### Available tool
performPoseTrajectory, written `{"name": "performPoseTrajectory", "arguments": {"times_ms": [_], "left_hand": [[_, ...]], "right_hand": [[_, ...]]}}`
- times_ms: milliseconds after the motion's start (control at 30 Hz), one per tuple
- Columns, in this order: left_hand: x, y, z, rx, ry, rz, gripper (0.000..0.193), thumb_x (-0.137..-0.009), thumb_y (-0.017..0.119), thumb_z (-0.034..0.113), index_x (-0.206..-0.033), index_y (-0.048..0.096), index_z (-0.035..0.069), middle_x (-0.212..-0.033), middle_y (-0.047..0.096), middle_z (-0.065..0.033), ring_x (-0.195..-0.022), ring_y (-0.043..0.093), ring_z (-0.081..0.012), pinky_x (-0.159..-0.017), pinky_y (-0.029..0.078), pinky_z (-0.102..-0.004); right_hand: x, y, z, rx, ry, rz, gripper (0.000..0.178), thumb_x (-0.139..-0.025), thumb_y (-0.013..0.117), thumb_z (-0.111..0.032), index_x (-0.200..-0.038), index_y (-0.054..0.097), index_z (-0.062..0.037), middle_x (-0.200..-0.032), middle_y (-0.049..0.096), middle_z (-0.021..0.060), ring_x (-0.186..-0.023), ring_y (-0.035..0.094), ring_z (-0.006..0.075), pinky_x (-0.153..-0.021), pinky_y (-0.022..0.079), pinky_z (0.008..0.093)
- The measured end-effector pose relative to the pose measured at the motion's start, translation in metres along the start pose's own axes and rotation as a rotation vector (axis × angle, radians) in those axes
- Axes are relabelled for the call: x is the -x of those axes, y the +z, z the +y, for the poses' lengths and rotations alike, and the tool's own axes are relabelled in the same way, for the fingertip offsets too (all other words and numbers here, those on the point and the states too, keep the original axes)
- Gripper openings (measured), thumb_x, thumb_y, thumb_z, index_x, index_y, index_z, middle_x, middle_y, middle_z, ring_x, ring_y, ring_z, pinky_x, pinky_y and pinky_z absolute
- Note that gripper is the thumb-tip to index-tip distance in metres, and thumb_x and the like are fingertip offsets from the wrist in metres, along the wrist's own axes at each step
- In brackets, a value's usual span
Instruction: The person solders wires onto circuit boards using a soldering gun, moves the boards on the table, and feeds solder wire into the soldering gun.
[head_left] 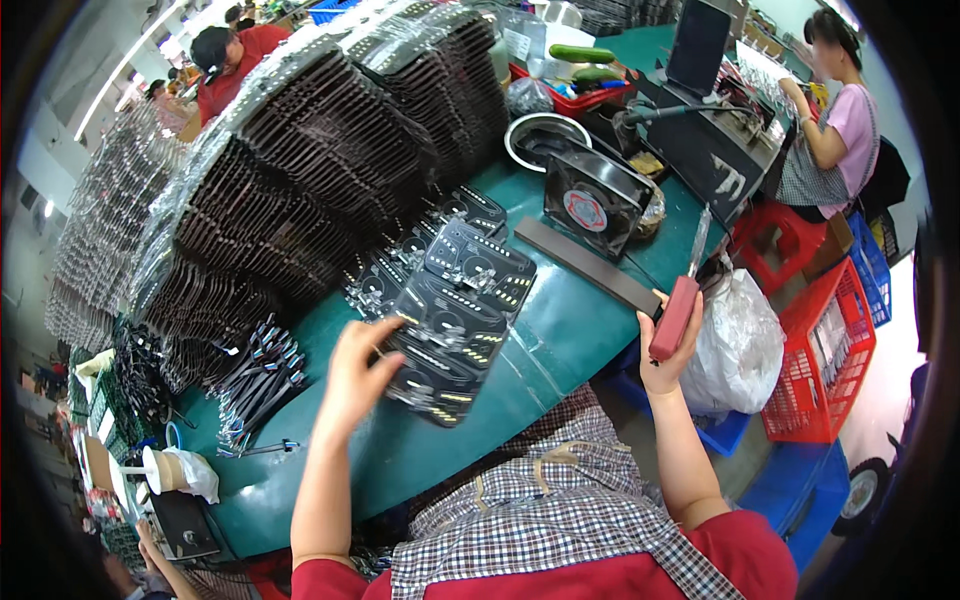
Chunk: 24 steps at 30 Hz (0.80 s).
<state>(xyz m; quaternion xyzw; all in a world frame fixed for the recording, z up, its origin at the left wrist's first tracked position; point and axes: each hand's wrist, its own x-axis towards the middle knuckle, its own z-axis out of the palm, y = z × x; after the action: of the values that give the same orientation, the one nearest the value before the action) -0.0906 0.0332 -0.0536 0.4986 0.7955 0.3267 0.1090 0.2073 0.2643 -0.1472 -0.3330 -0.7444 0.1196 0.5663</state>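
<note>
My right hand [665, 350] is wrapped round the red handle of a soldering iron [677, 315], its metal tip pointing up and away. My left hand [362, 365] hovers at the left edge of a stack of black circuit boards [450, 330], thumb and forefinger apart and slightly blurred. I cannot tell whether its fingertips touch the boards. Pale pads and small metallic parts show on the boards, which overlap on the green table [540, 345]. A dark flat bar [588, 266] lies between the boards and my right hand.
Tall rows of stacked black boards [330, 150] fill the table's far left. Cut cables [262, 385] lie nearer. A square black fan [597, 197], metal bowl [547, 138] and black box [700, 140] stand far right. A white bag [735, 340] and red crate [822, 345] flank the table; co-workers sit beyond.
</note>
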Motion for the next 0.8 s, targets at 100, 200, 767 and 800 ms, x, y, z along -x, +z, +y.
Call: {"name": "performPoseTrajectory", "arguments": {"times_ms": [100, 200, 767, 800], "left_hand": [[0.018, 0.033, 0.030, -0.344, 0.066, 0.005, 0.046, -0.072, 0.068, 0.007, -0.117, 0.058, 0.012, -0.118, 0.047, -0.0166, -0.109, 0.044, -0.0320, -0.092, 0.038, -0.0400], [0.031, 0.045, 0.049, -0.447, 0.131, -0.158, 0.054, -0.078, 0.066, 0.024, -0.128, 0.049, 0.018, -0.141, 0.027, -0.0212, -0.130, 0.024, -0.0399, -0.103, 0.023, -0.0534], [0.042, 0.060, 0.069, -0.334, 0.325, -0.461, 0.067, -0.077, 0.062, 0.048, -0.135, 0.040, 0.023, -0.145, 0.024, -0.0186, -0.133, 0.021, -0.0392, -0.103, 0.020, -0.0594], [0.036, 0.066, 0.069, -0.315, 0.333, -0.455, 0.068, -0.077, 0.062, 0.048, -0.136, 0.038, 0.023, -0.145, 0.022, -0.0198, -0.134, 0.019, -0.0398, -0.103, 0.020, -0.0598]], "right_hand": [[-0.001, 0.001, 0.000, -0.045, 0.012, -0.010, 0.082, -0.073, 0.072, 0.000, -0.139, 0.022, -0.0006, -0.110, 0.057, 0.0165, -0.094, 0.058, 0.0229, -0.083, 0.045, 0.0316], [0.000, 0.004, 0.001, -0.014, -0.008, -0.008, 0.083, -0.073, 0.072, 0.000, -0.139, 0.022, -0.0007, -0.110, 0.057, 0.0162, -0.093, 0.058, 0.0222, -0.081, 0.046, 0.0310], [-0.015, -0.003, -0.015, -0.116, -0.019, 0.033, 0.088, -0.068, 0.075, 0.001, -0.139, 0.022, -0.0003, -0.104, 0.059, 0.0155, -0.089, 0.059, 0.0236, -0.080, 0.046, 0.0324], [-0.015, -0.001, -0.015, -0.087, -0.011, 0.023, 0.088, -0.068, 0.075, 0.001, -0.139, 0.022, -0.0003, -0.104, 0.059, 0.0158, -0.089, 0.059, 0.0237, -0.080, 0.046, 0.0324]]}}
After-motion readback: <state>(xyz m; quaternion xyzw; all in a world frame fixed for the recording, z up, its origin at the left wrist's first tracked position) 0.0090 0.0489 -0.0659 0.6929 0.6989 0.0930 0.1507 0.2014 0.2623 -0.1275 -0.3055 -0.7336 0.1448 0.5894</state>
